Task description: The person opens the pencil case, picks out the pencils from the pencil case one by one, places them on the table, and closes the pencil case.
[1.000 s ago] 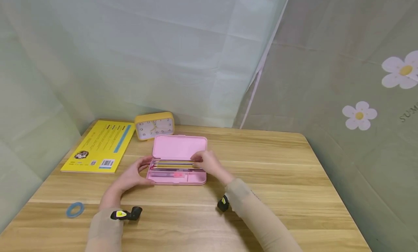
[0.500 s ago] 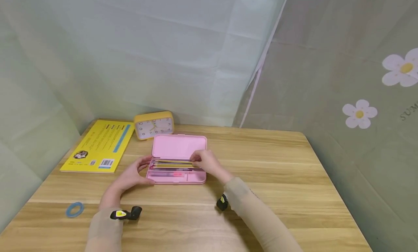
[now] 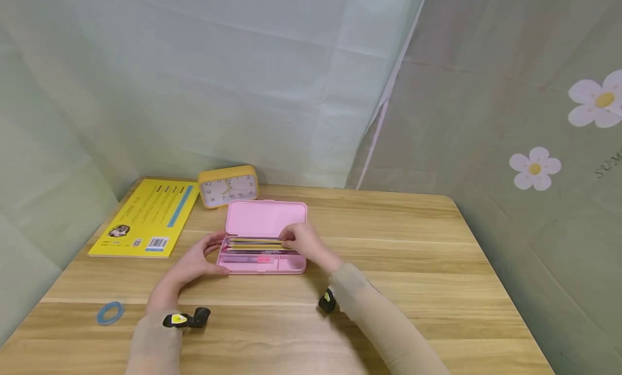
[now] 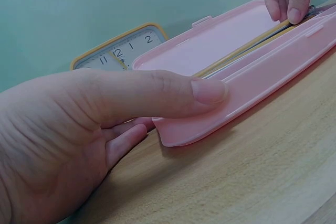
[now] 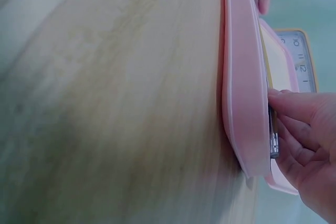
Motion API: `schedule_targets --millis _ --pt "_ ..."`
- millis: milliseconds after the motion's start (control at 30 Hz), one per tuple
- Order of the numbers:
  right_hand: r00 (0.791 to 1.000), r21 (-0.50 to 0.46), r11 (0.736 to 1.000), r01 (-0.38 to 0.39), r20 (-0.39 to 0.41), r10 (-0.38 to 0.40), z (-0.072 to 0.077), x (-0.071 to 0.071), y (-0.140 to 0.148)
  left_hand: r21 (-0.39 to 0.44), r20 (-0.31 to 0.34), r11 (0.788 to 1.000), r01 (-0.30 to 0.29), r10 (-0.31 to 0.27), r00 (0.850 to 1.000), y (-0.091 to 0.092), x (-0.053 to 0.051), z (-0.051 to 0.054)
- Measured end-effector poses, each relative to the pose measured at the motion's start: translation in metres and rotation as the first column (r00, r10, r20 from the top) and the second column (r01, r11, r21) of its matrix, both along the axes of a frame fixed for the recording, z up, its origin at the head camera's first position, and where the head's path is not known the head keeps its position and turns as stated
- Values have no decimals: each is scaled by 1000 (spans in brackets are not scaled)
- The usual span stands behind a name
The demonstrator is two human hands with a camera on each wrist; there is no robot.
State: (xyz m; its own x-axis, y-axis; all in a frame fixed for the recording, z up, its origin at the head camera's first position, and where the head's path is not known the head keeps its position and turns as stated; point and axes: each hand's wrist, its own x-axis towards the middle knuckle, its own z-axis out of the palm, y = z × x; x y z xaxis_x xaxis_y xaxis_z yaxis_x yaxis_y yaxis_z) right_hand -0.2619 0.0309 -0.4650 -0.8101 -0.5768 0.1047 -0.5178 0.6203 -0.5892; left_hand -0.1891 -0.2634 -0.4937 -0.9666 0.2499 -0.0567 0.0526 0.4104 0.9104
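A pink pencil case (image 3: 266,217) lies on the wooden table with its lid tipped back. My left hand (image 3: 195,260) grips its left end, the thumb on the front wall (image 4: 236,100) and the other fingers behind. Several pencils (image 3: 255,246) lie lengthwise in the back compartment. At their right end my right hand (image 3: 310,243) pinches a yellow pencil (image 4: 252,43) between thumb and fingers. A pencil's metal end (image 5: 274,142) shows beside those fingers in the right wrist view. A clear pen with a pink part (image 3: 250,260) lies in the front compartment.
A yellow alarm clock (image 3: 228,187) stands behind the case. To its left lies a yellow book (image 3: 148,218). A blue ring (image 3: 110,313) sits near the front left of the wooden table (image 3: 389,288). Hanging cloth (image 3: 272,83) borders the back and sides.
My right hand has shifted slightly left along the pencils, still pinching at their right end. The left hand keeps its grip on the case.
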Motion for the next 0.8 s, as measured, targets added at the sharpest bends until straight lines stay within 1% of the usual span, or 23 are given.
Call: schedule_targets --millis 200,467,800 --pt "1000 -2 1000 8 -9 -8 0 0 -3 2 5 1000 2 -2 1000 1 0 0" --pt "1000 -24 999 22 6 -22 2 2 -3 9 2 1000 4 -4 1000 -1 -1 -1" --pt "999 -76 996 43 -10 -44 4 3 7 10 -1 1000 5 -5 1000 -1 -1 -2"
